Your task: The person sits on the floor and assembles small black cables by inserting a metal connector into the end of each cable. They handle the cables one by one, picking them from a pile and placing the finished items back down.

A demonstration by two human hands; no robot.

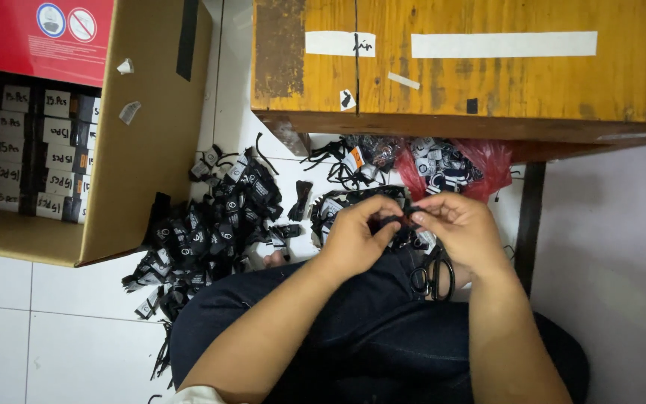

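My left hand [354, 238] and my right hand [463, 230] meet above my lap, and both pinch one small black tag [400, 219] between the fingertips. Black-handled scissors [432, 277] lie on my dark trousers just below my right hand. A heap of small black tags with white marks [211, 228] is spread over the white tiled floor to the left of my left hand. More black tags [338, 206] lie behind my hands.
An open cardboard box [151, 142] at the left holds rows of small dark packs with white labels. A worn yellow wooden table [487, 82] with white tape strips stands ahead. Under it sit a red plastic bag [487, 164] and a clear bag of tags.
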